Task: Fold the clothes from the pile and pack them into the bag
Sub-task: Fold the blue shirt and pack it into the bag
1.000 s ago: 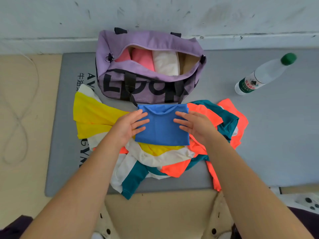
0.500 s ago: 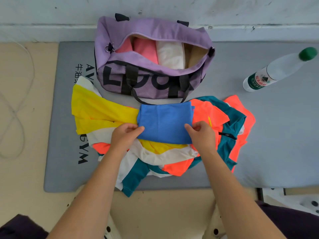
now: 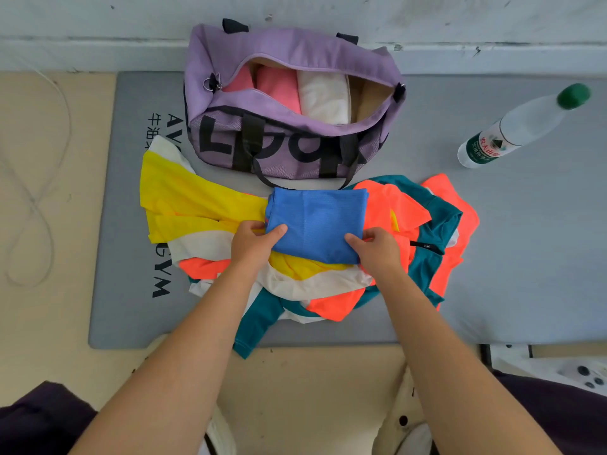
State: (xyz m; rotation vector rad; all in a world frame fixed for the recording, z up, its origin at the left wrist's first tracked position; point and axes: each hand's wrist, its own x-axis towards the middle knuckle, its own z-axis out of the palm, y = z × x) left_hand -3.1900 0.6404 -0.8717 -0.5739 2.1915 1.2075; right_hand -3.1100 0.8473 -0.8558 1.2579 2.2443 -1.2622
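L hand (image 3: 253, 239) & R hand (image 3: 377, 247) each pinch 1 folded blue top (image 3: 317, 224); 1 bag (image 3: 289, 103), 1 bottle (image 3: 519, 126).

mat (image 3: 138, 310): "GYM" (upside down) | bag (image 3: 282, 149): large black letters, unclear | bottle label (image 3: 486, 146): illegible

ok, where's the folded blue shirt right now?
Head view, centre: the folded blue shirt lies on the clothes pile, just in front of the purple bag, gripped at its near corners by both hands.

Both forearms are bare, with dark purple cloth, perhaps trousers (image 3: 558, 408), at the lower corners.
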